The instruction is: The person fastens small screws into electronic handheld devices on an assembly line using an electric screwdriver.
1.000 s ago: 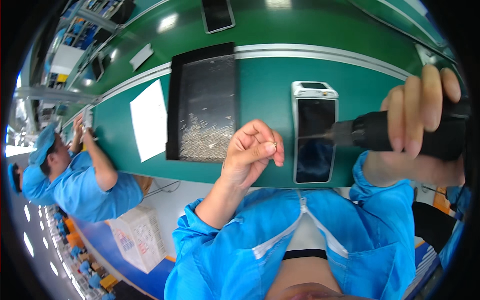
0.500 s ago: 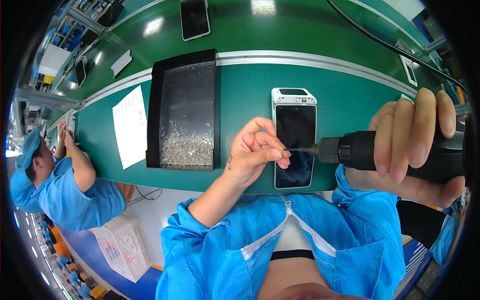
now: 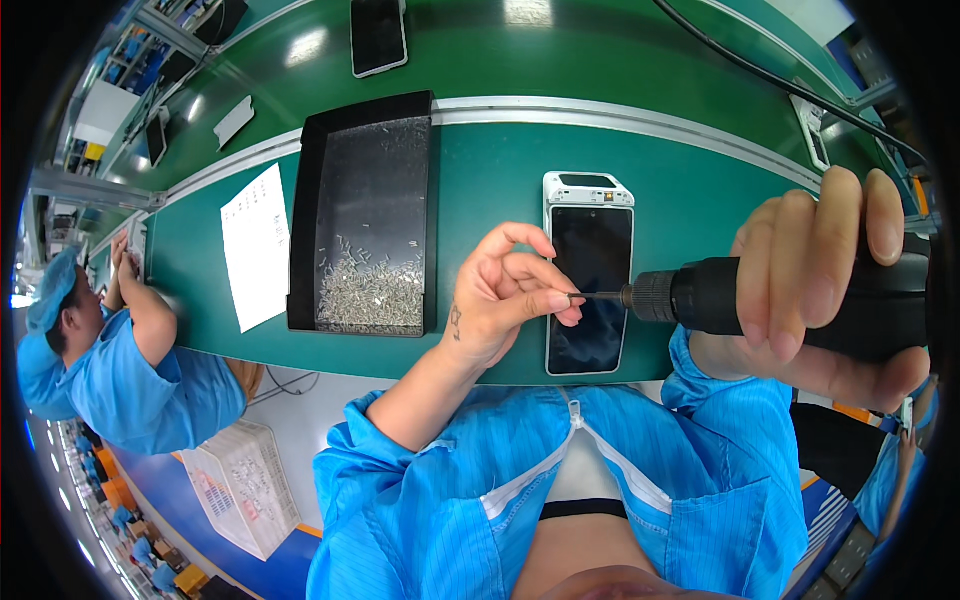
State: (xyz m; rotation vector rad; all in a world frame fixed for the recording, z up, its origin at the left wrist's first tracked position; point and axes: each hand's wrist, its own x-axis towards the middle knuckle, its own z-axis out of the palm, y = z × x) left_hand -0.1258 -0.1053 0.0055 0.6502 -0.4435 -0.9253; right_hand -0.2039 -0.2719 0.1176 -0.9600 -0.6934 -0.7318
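My right hand point(image 3: 815, 270) is wrapped round a black electric screwdriver point(image 3: 705, 297), held level with its thin bit pointing left. At the bit's tip, my left hand point(image 3: 515, 295) has thumb and forefinger pinched together on a small screw, mostly hidden by the fingertips. Both hands are raised over a handheld device point(image 3: 590, 340) with a dark screen and white frame, lying on the green table. Its white top end point(image 3: 588, 183) shows small fittings. Left of my left hand, a black tray point(image 3: 365, 200) holds a heap of small silvery screws point(image 3: 372, 295).
A paper sheet point(image 3: 256, 250) with handwriting lies left of the tray. Beyond a metal rail point(image 3: 560, 112), more devices point(image 3: 379, 38) lie on a green surface. A black cable point(image 3: 770, 75) crosses at upper right. At far left a co-worker in blue point(image 3: 120, 370) sits beside a white crate point(image 3: 240, 490).
The view has shifted slightly, so the tray and paper sit a little further left. My left fingertips have closed more over the screw at the bit's tip.
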